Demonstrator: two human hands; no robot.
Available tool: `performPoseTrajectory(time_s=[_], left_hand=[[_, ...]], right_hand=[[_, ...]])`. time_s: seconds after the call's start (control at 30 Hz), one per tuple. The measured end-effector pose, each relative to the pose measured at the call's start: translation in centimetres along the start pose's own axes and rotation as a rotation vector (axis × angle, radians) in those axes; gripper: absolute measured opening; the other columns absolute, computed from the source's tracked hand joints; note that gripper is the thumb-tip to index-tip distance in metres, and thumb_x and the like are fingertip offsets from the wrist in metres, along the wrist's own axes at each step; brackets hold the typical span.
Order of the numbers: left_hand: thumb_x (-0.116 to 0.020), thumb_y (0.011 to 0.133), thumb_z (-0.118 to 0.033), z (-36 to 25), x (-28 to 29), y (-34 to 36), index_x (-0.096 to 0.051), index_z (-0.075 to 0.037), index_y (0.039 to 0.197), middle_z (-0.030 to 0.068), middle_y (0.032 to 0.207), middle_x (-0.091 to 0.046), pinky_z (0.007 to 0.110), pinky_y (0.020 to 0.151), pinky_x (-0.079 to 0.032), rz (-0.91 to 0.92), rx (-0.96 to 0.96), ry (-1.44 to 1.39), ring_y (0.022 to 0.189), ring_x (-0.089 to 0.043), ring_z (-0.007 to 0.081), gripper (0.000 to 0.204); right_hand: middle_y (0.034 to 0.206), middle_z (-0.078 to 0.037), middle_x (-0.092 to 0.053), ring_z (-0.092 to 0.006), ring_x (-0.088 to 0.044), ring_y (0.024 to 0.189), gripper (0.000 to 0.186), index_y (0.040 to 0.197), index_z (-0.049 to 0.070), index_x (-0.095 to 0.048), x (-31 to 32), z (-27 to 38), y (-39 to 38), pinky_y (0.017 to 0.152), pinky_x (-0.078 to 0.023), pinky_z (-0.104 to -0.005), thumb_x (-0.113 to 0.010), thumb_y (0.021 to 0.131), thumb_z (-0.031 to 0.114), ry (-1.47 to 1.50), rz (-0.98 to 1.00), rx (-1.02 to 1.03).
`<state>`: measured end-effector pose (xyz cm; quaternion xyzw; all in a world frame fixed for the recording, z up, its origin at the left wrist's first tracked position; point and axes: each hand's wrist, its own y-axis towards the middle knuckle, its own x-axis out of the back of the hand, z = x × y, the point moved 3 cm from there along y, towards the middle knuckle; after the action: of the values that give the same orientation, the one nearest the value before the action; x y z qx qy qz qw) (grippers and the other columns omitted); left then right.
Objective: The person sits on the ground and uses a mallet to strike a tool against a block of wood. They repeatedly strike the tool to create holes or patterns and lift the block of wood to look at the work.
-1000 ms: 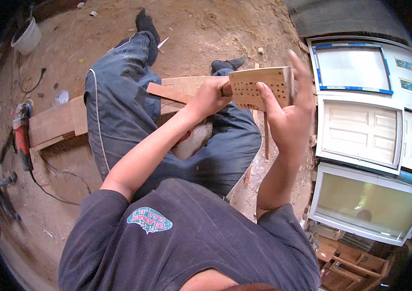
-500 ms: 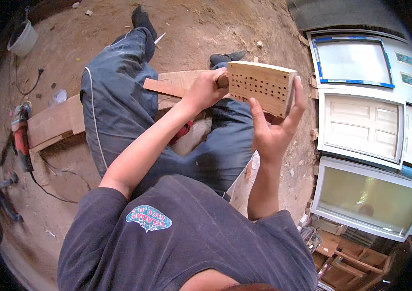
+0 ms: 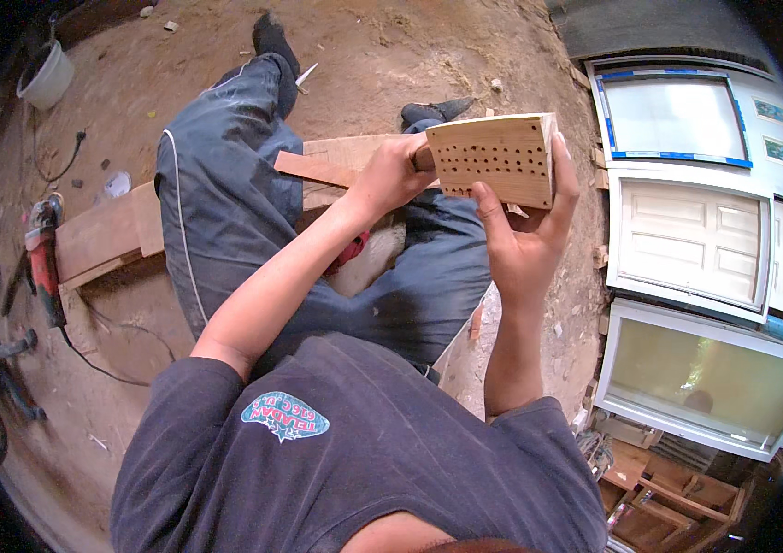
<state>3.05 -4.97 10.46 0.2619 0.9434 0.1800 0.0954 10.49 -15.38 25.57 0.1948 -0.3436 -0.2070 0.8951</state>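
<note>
A pale wooden block (image 3: pixel 491 158) with rows of small drilled holes is held up over my right leg, its holed face toward me. My left hand (image 3: pixel 389 177) is closed around a brown wooden handle (image 3: pixel 423 158) at the block's left end; whether the two are joined cannot be seen. At the right end, my right hand (image 3: pixel 531 221) grips the block, thumb by the lower edge and fingers on the far side. Below my left hand, a thin reddish-brown wood strip (image 3: pixel 313 170) lies over a wooden board (image 3: pixel 341 147) between my legs.
Left of me, a red angle grinder (image 3: pixel 43 253) with a cord leans by a long plank (image 3: pixel 105 238). A white bucket (image 3: pixel 47 78) stands at the far left. White framed panels (image 3: pixel 691 230) and a glass-paned frame (image 3: pixel 700 378) line the right side. Wood scraps lie on the dirt floor.
The wooden block has turned a little in my hands, showing less of its right end, and has shifted slightly left. Both hands keep their hold.
</note>
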Motion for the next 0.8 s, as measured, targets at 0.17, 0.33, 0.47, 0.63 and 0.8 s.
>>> performPoseTrajectory(time_s=[0.17, 0.33, 0.47, 0.63, 0.8], left_hand=[[-0.072, 0.072, -0.004, -0.4, 0.8, -0.1, -0.059, -0.001, 0.088, 0.0167, 0.077, -0.059, 0.039, 0.065, -0.047, 0.001, -0.078, 0.168, 0.072, -0.060, 0.0339, 0.021], [-0.073, 0.075, -0.006, -0.3, 0.3, 0.3, -0.059, -0.002, 0.086, 0.0171, 0.076, -0.061, 0.040, 0.064, -0.047, -0.018, -0.060, 0.167, 0.072, -0.062, 0.0349, 0.019], [-0.073, 0.070, -0.004, 0.6, -0.1, -0.4, -0.057, -0.002, 0.084, 0.0166, 0.076, -0.057, 0.040, 0.065, -0.046, -0.028, -0.018, 0.159, 0.074, -0.060, 0.0357, 0.022], [-0.073, 0.072, -0.006, 0.6, -0.8, -1.0, -0.057, -0.003, 0.088, 0.0175, 0.078, -0.060, 0.043, 0.066, -0.048, -0.016, -0.099, 0.196, 0.078, -0.061, 0.0395, 0.023], [-0.073, 0.073, -0.008, 0.6, -0.2, -0.3, -0.057, -0.003, 0.088, 0.0190, 0.078, -0.060, 0.045, 0.066, -0.048, -0.031, -0.063, 0.162, 0.078, -0.062, 0.0407, 0.023]], right_hand=[[0.133, -0.017, -0.053, -0.0276, -0.061, 0.109, 0.072, 0.140, 0.005, -0.042, 4.2, 2.4, 2.7, 0.080, -0.059, -0.0342, -0.077, 0.078, -0.001, -0.066, -0.140, 0.019], [0.117, -0.029, -0.053, -0.0353, -0.068, 0.083, 0.046, 0.124, -0.001, -0.033, 11.6, 8.1, 5.3, 0.056, -0.066, -0.0340, -0.064, 0.091, 0.007, 0.078, -0.676, 0.548], [0.121, -0.025, -0.052, -0.0320, -0.067, 0.088, 0.058, 0.132, 0.002, -0.035, 6.9, 3.8, 2.9, 0.056, -0.064, -0.0324, -0.069, 0.085, 0.002, -0.067, -0.376, 0.342], [0.121, -0.020, -0.055, -0.0277, -0.065, 0.094, 0.051, 0.132, 0.002, -0.043, 8.8, 2.1, 2.0, 0.055, -0.062, -0.0301, -0.067, 0.087, 0.007, -0.128, -0.392, 0.063], [0.111, -0.018, -0.064, -0.0253, -0.067, 0.087, 0.037, 0.121, 0.000, -0.053, 17.6, 4.7, 2.1, 0.060, -0.057, -0.0288, -0.058, 0.096, 0.028, -0.030, -0.641, 0.491]])
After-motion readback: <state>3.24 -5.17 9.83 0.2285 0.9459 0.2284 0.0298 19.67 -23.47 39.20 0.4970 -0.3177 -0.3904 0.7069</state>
